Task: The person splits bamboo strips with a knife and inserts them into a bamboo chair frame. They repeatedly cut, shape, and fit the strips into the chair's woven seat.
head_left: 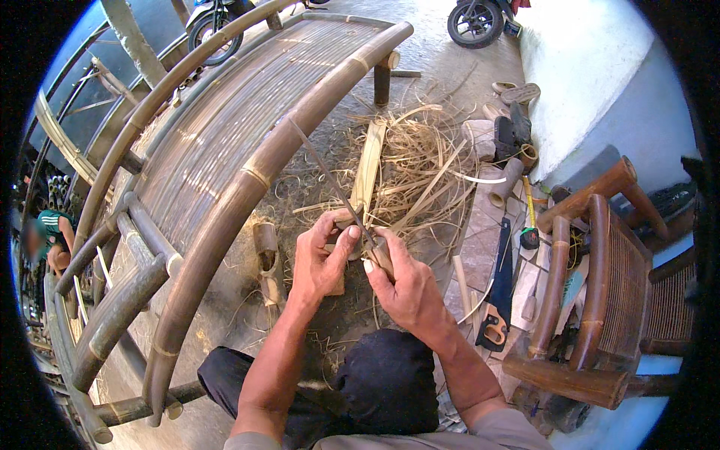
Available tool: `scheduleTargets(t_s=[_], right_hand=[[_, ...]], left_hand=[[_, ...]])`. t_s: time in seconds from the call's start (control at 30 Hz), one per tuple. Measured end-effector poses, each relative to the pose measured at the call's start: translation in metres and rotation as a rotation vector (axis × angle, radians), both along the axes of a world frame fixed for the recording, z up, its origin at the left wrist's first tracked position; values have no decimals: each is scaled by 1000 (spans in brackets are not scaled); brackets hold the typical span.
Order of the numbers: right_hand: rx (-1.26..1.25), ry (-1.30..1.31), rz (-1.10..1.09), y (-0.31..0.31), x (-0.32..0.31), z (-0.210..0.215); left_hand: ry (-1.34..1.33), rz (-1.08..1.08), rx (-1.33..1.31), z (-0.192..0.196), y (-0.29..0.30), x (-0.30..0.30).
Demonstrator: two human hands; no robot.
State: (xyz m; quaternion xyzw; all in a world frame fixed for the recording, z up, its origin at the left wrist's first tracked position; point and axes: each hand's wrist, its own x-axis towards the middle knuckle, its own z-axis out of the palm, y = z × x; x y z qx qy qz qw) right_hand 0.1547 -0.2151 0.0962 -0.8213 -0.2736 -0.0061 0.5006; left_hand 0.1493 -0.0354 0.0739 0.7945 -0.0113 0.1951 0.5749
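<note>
My left hand [319, 259] grips a short bamboo piece [341, 219] in front of my knees, thumb pressed near its top. My right hand [401, 285] holds the wooden handle of a long thin blade [330, 178]. The blade slants up and to the left from between the two hands. Both hands touch at the bamboo piece, above my dark trouser knee [386, 382]. A split bamboo slat [367, 169] lies just beyond the hands on a heap of pale bamboo shavings [420, 161].
A large curved bamboo bench frame [225, 150] fills the left. A hand saw [499, 289] lies on the ground to the right, with a tape measure [529, 238] and a bamboo chair [600, 292]. Sandals, motorbike wheels and a seated person [49, 240] ring the area.
</note>
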Motion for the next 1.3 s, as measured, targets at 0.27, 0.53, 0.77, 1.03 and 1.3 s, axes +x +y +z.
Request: scheduleTargets(t_s=[0.27,0.53,0.77,1.03,1.3], right_hand=[[5,17,-23,0,-7,0],[44,-24,-37,0,-9,-3],[76,12,-56,-2,-11,-7],[80,-12,-40,-6,-13,-4],[74,62,-17,-6,-22,2]], left_hand=[[18,-12,-35,3,0,-7],[3,-15,15,11,-1,-10],[56,23,29,14,-1,-13],[41,60,55,15,-5,-14],[58,97,61,14,-3,-17]])
